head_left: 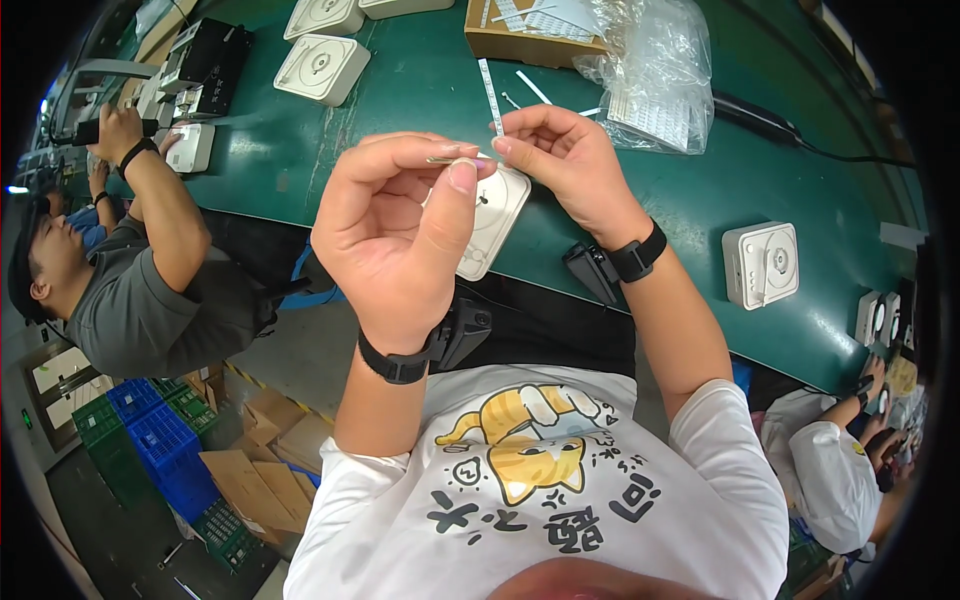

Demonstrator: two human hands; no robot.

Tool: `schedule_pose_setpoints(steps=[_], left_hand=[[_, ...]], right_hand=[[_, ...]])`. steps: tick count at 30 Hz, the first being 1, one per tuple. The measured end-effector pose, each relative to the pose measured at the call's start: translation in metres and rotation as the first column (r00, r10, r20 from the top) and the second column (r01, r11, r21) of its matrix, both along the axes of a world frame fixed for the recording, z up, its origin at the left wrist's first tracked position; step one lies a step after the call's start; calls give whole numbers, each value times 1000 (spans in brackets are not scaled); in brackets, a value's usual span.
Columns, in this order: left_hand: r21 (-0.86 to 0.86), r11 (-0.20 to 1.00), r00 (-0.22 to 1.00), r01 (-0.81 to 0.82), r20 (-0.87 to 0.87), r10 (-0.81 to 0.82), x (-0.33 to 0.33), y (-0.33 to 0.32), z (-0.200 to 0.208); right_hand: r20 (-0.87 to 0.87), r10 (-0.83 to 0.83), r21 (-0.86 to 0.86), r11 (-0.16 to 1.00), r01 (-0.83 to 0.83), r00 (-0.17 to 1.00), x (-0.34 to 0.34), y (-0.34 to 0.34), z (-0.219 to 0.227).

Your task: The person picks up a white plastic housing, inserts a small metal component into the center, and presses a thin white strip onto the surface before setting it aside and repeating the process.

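Note:
My left hand [400, 220] is raised over the near side of the green table, thumb and forefinger pinching a thin metal tool [440, 159]. It looks like tweezers, though the fingers cover most of it. Just to the right, my right hand [565, 150] pinches the lower end of a narrow white strip with small printed marks [488, 90]. Fingertips of both hands are close together. Under them lies a white square device with a round disc on its face [500, 225], partly hidden by my left hand.
At the back stand a cardboard box of strips [530, 45] and a clear plastic bag [655, 90]. More white devices sit at back left [322, 70] and right [762, 265]. A black cable tool [755, 118] lies right. Co-workers [150, 270] sit at both sides.

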State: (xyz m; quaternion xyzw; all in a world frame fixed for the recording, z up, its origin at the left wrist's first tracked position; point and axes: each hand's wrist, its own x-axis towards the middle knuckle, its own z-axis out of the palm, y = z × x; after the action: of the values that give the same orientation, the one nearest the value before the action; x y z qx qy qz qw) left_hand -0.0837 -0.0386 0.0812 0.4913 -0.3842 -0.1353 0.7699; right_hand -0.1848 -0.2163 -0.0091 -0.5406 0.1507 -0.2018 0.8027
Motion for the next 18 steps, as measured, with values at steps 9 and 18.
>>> schedule_pose_setpoints(steps=[9,18], left_hand=[[51,996,973,-79,220,66,3,1,2],[-26,983,849,183,-500,-171,25,-13,4]], right_hand=[[28,-20,-12,1000,21,999,1,-4,-2],[25,-90,2,996,90,996,1,-9,-8]])
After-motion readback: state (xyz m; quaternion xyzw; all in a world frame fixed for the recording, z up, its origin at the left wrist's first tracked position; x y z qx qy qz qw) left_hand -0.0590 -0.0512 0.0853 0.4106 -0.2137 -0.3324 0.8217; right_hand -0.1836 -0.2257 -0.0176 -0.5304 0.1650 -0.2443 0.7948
